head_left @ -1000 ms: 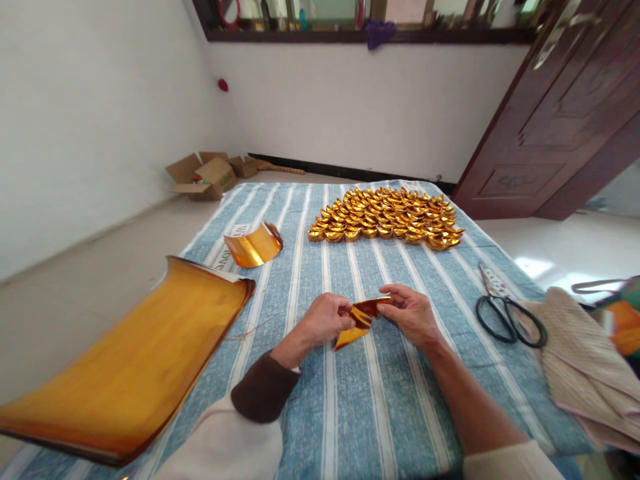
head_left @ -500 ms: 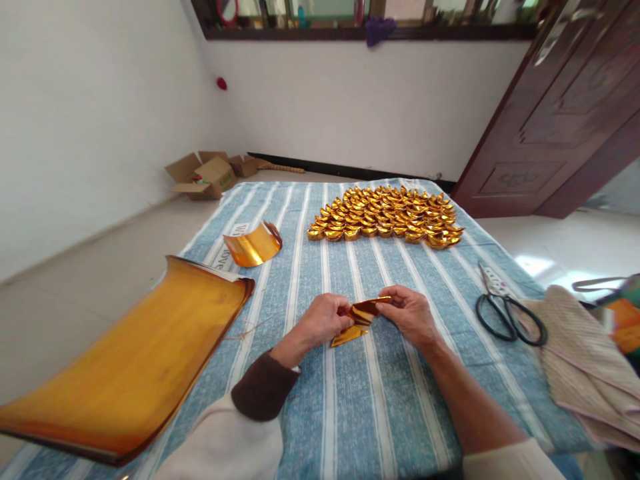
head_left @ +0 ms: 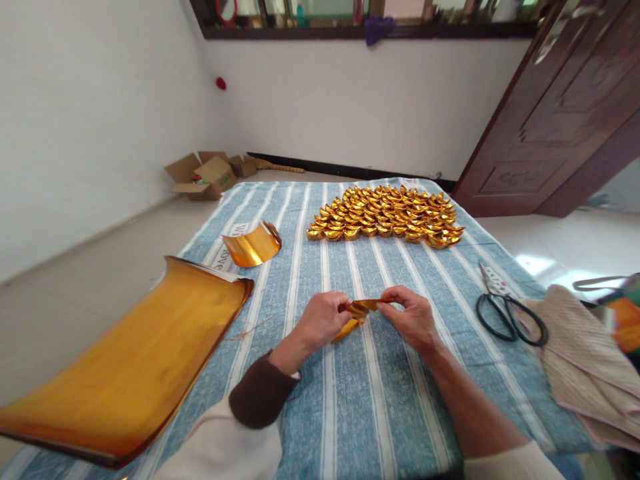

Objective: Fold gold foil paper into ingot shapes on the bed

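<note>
head view: i see my left hand (head_left: 323,320) and right hand (head_left: 411,315) both pinching a folded gold paper (head_left: 356,315) at frame centre, above the striped tabletop (head_left: 380,400); gold ingots (head_left: 387,215) lie further up.

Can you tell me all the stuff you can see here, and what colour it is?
Folded gold paper ingots: many, gold, packed in rows at the far middle of the table.
Gold foil paper stack: one, gold, near left, curling at its far end.
Curled gold sheet: one, gold, beyond the stack.
Scissors: one pair, black handles, right side.
Folded cloth: beige, right edge.
Tablecloth: one, blue with white stripes.
Cardboard boxes: a few, brown, open, on the floor by the far wall.
Door: one, dark brown, far right.
Small gold paper piece: one, gold, between both hands.
Left hand: pinching the piece.
Right hand: pinching its other end.
</note>
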The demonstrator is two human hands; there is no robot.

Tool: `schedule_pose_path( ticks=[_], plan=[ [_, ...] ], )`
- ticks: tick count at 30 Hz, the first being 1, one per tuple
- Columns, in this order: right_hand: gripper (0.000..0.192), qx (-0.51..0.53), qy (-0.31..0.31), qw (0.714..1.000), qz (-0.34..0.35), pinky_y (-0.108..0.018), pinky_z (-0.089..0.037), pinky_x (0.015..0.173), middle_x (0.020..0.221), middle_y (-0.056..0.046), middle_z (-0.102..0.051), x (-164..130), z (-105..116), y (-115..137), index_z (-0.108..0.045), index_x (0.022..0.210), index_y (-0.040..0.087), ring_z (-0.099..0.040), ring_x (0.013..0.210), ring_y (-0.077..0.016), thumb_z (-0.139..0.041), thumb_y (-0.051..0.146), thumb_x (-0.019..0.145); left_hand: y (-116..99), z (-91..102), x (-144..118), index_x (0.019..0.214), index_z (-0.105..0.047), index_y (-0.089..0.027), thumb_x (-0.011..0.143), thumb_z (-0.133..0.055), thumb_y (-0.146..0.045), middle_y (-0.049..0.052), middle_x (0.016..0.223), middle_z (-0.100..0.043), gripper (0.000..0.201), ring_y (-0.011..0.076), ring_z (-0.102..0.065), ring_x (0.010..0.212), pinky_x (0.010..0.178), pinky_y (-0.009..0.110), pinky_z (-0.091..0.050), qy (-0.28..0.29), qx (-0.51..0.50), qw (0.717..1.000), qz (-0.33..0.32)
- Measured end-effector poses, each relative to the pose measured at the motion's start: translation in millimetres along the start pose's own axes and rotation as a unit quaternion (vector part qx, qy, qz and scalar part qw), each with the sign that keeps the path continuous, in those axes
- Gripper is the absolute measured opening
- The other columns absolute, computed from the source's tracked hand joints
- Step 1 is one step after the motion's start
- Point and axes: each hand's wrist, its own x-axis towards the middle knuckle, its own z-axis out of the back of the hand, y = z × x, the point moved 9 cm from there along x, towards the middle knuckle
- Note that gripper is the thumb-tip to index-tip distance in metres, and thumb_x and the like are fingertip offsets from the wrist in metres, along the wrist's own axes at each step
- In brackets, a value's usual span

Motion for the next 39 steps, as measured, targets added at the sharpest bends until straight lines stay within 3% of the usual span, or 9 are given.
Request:
schedule_pose_path(
  ticks=[3,7,10,13,18,25,33,39],
  plan=[
    [0.006,0.026,0.000,0.999,0.039,-0.034,-0.052,0.078,0.080,-0.002,-0.072,-2.8,3.4,11.4,-0.065,0.072,0.023,-0.068,0.079,-0.0197,-0.067,0.027,0.075,-16.9,14.1,-5.4,0.075,-0.065,-0.017,0.086,-0.056,-0.015,0.001,0.071,-0.060,0.014,0.0137,-0.056,0.066,0.058,0.023,-0.039,-0.074,0.121,0.987,-0.073],
    [0.009,0.066,0.036,0.994,0.084,-0.038,-0.050,0.091,0.097,-0.003,-0.074,-7.7,4.1,25.1,-0.062,0.069,0.023,-0.068,0.099,-0.0217,-0.067,0.020,0.075,-36.9,16.0,-22.4,0.076,-0.060,-0.017,0.094,-0.043,-0.013,0.002,0.071,-0.056,0.025,0.0141,-0.050,0.058,0.050,0.024,-0.034,-0.135,0.268,0.938,-0.172],
    [0.009,0.082,0.108,0.986,0.100,-0.038,-0.050,0.094,0.095,-0.002,-0.074,-11.9,-1.4,29.0,-0.062,0.072,0.023,-0.068,0.101,-0.0207,-0.065,0.017,0.076,-44.1,7.9,-37.7,0.075,-0.057,-0.017,0.098,-0.036,-0.013,0.001,0.068,-0.054,0.031,0.0143,-0.047,0.056,0.051,0.025,-0.037,-0.137,0.294,0.918,-0.226],
    [0.011,0.053,0.187,0.976,0.099,-0.037,-0.051,0.091,0.089,-0.001,-0.074,-17.0,-10.5,26.3,-0.063,0.074,0.023,-0.068,0.096,-0.0195,-0.062,0.012,0.076,-43.6,-3.6,-48.5,0.077,-0.057,-0.016,0.099,-0.036,-0.015,0.001,0.069,-0.054,0.030,0.0144,-0.050,0.059,0.055,0.025,-0.041,-0.098,0.272,0.925,-0.246],
    [0.009,-0.040,0.216,0.970,0.100,-0.036,-0.051,0.083,0.087,-0.002,-0.073,-20.7,-17.3,20.5,-0.068,0.078,0.022,-0.068,0.087,-0.0191,-0.062,0.015,0.078,-33.6,-10.7,-50.4,0.083,-0.062,-0.016,0.093,-0.051,-0.019,0.005,0.081,-0.061,0.015,0.0182,-0.058,0.077,0.068,0.029,-0.049,-0.031,0.191,0.960,-0.202],
    [0.006,-0.088,0.167,0.976,0.111,-0.032,-0.050,0.072,0.076,-0.001,-0.071,-20.8,-19.9,21.3,-0.067,0.078,0.021,-0.065,0.073,-0.0170,-0.063,0.019,0.080,-14.6,-6.7,-33.9,0.081,-0.067,-0.018,0.091,-0.056,-0.023,0.001,0.078,-0.060,0.016,0.0158,-0.058,0.076,0.067,0.026,-0.045,0.033,0.071,0.991,-0.108],
    [0.008,-0.122,0.110,0.977,0.137,-0.032,-0.047,0.069,0.075,-0.002,-0.070,-21.3,-20.8,23.2,-0.067,0.080,0.021,-0.063,0.071,-0.0174,-0.061,0.018,0.083,-0.1,-8.8,-25.0,0.090,-0.071,-0.019,0.091,-0.055,-0.021,0.002,0.081,-0.065,0.015,0.0161,-0.061,0.077,0.070,0.027,-0.045,0.047,0.024,0.998,-0.045],
    [0.011,-0.194,0.113,0.957,0.182,-0.035,-0.046,0.072,0.074,-0.004,-0.066,-25.0,-25.5,26.6,-0.067,0.081,0.020,-0.059,0.075,-0.0190,-0.058,0.020,0.088,-0.7,-9.3,-27.6,0.087,-0.070,-0.019,0.093,-0.052,-0.023,0.001,0.078,-0.063,0.019,0.0157,-0.060,0.074,0.067,0.027,-0.045,0.022,0.049,0.998,-0.038]
  ],
)
